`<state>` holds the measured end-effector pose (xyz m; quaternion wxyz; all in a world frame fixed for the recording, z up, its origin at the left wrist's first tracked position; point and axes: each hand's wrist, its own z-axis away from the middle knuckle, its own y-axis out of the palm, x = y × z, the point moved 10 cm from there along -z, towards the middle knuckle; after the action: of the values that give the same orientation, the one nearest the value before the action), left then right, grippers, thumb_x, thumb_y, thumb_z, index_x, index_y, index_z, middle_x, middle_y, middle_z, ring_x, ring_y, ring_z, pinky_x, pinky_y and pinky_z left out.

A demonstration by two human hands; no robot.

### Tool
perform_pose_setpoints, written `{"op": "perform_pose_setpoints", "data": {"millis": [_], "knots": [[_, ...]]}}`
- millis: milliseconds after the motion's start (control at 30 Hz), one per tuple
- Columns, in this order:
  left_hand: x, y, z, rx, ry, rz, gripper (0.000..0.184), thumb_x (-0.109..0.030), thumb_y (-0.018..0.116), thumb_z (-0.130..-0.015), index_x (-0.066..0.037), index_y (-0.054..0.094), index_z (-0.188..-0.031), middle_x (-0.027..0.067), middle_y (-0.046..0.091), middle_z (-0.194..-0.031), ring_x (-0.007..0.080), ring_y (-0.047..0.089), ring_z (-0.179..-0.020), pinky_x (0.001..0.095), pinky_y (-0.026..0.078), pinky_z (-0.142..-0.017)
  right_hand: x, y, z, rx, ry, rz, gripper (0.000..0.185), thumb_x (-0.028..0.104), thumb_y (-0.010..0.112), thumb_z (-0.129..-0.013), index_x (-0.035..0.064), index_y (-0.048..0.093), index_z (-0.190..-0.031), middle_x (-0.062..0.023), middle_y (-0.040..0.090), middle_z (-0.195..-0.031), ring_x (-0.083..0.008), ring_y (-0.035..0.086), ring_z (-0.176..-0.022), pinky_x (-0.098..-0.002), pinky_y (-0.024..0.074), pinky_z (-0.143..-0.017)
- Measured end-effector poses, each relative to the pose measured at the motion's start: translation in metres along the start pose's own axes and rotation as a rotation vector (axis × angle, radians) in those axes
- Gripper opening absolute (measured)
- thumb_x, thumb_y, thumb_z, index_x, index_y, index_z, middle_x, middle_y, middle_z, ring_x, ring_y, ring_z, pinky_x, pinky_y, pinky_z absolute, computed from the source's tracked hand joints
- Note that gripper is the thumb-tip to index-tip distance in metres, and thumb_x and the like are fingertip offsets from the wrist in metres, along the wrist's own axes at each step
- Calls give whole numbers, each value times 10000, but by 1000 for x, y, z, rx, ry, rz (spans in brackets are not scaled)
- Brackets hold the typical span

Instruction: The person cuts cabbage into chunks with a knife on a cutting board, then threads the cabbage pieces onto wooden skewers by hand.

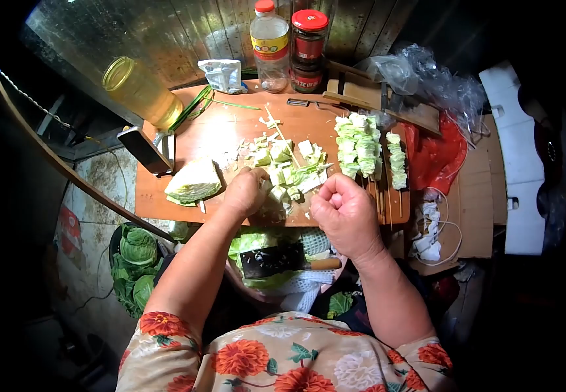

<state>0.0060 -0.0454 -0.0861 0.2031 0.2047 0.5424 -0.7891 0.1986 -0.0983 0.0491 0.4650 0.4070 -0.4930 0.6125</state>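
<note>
My left hand (247, 191) reaches into the left edge of a pile of cut cabbage pieces (283, 171) on the wooden board (231, 121); its fingertips are hidden. My right hand (345, 212) is curled closed to the right of the pile, above the board's front edge, and whatever it may hold is too small to make out. A thin stick (283, 137) lies across the pile. Left of my left hand sits a cabbage wedge (193, 183). Threaded cabbage skewers (359, 145) lie at the board's right, with one more skewer (397, 161) beside them.
A cleaver (272, 261) lies on a basin of cabbage below the board. At the back stand an oil jar (142, 95), a bottle (270, 49) and stacked red-lidded jars (309, 49). A phone (144, 151) leans at left. Whole cabbages (137, 245) fill a container lower left.
</note>
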Motion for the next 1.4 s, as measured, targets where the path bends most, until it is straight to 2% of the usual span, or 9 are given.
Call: {"op": "perform_pose_setpoints", "data": {"millis": [133,267,333,467,533,733,933,1267,1400], "knots": [[10,-6,-5,-63,26,52,228,-196,604,-851,-63,677,-1022,219,647,-1035,385,628,-947,409,503,-863,0,-1,1,5,0,-16,143,145,666,-790,43,569,-764,-48,586,-623,-122,560,-580,-297,478,-578],[19,-18,-9,-129,82,85,198,-113,564,-869,-8,676,-993,200,690,-917,311,680,-822,367,538,-764,3,-2,3,8,-19,-5,133,129,664,-789,43,566,-762,-43,576,-614,-121,561,-579,-295,480,-579],[25,-17,-11,-86,28,218,172,-86,553,-879,4,648,-991,136,685,-845,215,660,-726,324,536,-690,5,-2,4,5,-32,1,128,122,662,-788,43,565,-762,-42,573,-611,-121,560,-576,-295,479,-575],[6,-18,-3,81,-66,494,169,-103,586,-872,-7,649,-995,109,682,-826,184,643,-773,317,528,-718,6,-2,5,16,-36,16,123,118,660,-793,45,565,-767,-45,580,-616,-116,558,-568,-293,478,-563],[-2,-16,-1,135,-74,573,141,-66,611,-861,-13,650,-986,58,663,-789,108,599,-749,266,516,-692,7,-1,5,19,-41,18,123,120,660,-794,45,565,-768,-47,583,-618,-115,558,-567,-292,477,-559],[-24,-26,-1,-8,119,236,145,-59,642,-832,-15,665,-968,131,697,-858,215,666,-791,333,535,-742,7,2,7,58,-15,-10,130,119,661,-808,35,562,-795,-45,593,-626,-106,557,-568,-289,476,-556],[-39,-30,-2,55,83,106,166,-76,644,-811,-31,703,-960,158,707,-884,253,685,-815,344,534,-776,7,1,8,69,-34,-9,124,105,659,-814,29,562,-801,-44,591,-626,-103,552,-568,-290,476,-554],[-36,-5,-14,-5,202,179,186,-88,634,-803,-28,704,-964,195,688,-896,325,676,-844,374,531,-784,7,0,10,56,-84,7,142,109,678,-818,29,562,-805,-67,599,-631,-138,577,-571,-303,478,-555],[-3,15,-33,-58,70,320,235,-103,625,-813,-17,676,-1025,234,657,-948,371,652,-886,409,519,-804,6,-1,11,59,-77,-5,139,109,674,-818,31,560,-803,-67,594,-621,-141,577,-568,-310,478,-555]]}}
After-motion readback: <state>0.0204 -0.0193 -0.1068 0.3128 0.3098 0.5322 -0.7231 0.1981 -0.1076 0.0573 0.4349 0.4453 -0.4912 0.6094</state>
